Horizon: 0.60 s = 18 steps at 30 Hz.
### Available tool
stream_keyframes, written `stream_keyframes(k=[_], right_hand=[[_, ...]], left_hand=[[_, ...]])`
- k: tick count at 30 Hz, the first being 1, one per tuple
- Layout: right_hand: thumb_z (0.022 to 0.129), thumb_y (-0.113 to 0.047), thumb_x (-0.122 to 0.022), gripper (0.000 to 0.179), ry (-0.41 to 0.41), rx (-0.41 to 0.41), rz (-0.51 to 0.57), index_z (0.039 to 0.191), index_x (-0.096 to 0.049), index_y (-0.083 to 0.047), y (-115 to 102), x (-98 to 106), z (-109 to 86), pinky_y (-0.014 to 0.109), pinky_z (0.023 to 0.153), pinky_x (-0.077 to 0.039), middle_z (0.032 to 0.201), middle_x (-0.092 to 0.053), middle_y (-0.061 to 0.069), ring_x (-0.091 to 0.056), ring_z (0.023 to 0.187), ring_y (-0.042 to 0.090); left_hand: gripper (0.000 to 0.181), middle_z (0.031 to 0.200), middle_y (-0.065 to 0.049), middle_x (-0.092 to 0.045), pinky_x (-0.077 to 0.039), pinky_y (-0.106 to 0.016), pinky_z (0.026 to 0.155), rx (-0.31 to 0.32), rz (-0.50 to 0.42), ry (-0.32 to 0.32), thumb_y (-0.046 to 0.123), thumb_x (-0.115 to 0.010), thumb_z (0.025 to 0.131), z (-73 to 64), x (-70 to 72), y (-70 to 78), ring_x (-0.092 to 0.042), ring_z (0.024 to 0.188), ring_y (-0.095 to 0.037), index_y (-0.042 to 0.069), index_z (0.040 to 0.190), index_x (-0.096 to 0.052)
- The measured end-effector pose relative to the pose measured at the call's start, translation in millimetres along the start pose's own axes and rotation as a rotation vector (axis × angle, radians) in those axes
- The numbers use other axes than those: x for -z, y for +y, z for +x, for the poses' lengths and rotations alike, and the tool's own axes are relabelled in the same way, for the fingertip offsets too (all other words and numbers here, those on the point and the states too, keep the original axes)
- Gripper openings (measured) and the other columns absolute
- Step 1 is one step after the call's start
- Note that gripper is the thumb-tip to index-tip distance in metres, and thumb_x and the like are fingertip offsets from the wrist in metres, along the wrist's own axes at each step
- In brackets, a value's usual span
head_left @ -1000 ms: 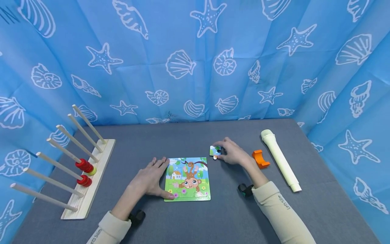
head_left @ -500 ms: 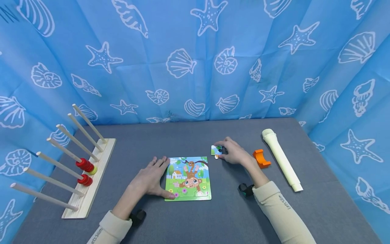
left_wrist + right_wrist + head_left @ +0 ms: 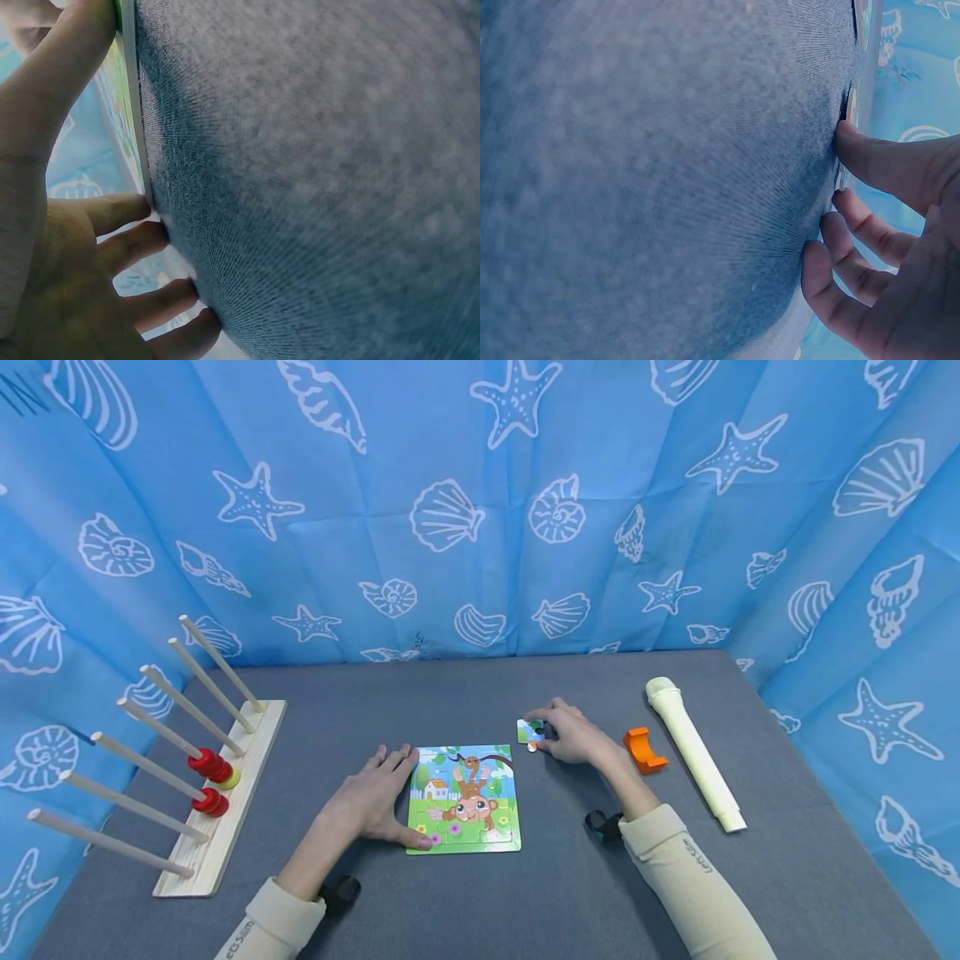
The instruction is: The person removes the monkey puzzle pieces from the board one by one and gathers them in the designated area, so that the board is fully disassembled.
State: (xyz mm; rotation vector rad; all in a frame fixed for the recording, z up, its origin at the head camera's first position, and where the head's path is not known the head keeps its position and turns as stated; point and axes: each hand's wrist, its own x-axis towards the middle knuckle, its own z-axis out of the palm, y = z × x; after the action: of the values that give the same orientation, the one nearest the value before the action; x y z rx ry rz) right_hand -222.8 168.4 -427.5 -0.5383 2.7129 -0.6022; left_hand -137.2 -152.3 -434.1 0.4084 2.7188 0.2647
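A square jigsaw puzzle board (image 3: 471, 810) with a monkey hanging from a branch lies flat on the grey table. My left hand (image 3: 371, 802) spreads along its left edge, thumb on the near corner and index finger at the far corner. In the left wrist view, that hand's other fingertips (image 3: 196, 330) touch the cloth. Farther back and right of the board, my right hand (image 3: 573, 735) pinches a small puzzle piece (image 3: 527, 732) by its edges between thumb and index finger, low at the table. The right wrist view shows only a sliver of that piece.
At the left stands a wooden bead rack (image 3: 247, 777) with several upright pegs and a few red and yellow beads. An orange curved block (image 3: 643, 752) and a cream toy microphone (image 3: 690, 752) lie right of my right hand. A blue shell-print curtain (image 3: 450, 568) hangs behind the table.
My right hand and the puzzle piece have shifted very slightly left within the last half second. The left hand and the board stay in place.
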Motion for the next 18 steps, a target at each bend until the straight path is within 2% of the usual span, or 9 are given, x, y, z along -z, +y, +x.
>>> stream_keyframes(k=[6,18], right_hand=[[0.098,-0.011,-0.068,0.044,-0.016,0.011,-0.001,0.142,-0.061,-0.010,0.0,-0.7,-0.1,0.043,0.081,-0.043,0.126,-0.053,0.020,-0.046,0.101,0.031],[0.099,-0.013,-0.067,0.048,-0.007,0.017,-0.009,0.146,-0.058,-0.011,-3.2,-2.3,-0.9,0.039,0.078,-0.039,0.124,-0.052,0.019,-0.043,0.098,0.028]], left_hand=[[0.135,0.168,-0.019,-0.028,-0.041,-0.072,0.109,-0.004,0.001,-0.002,0.073,-0.086,0.061,-0.9,0.7,-0.1,-0.025,0.154,-0.050,0.007,0.162,-0.027],[0.135,0.169,-0.018,-0.027,-0.041,-0.072,0.109,0.008,0.007,-0.017,0.075,-0.085,0.062,-0.6,1.0,0.5,-0.024,0.155,-0.049,0.008,0.163,-0.025]])
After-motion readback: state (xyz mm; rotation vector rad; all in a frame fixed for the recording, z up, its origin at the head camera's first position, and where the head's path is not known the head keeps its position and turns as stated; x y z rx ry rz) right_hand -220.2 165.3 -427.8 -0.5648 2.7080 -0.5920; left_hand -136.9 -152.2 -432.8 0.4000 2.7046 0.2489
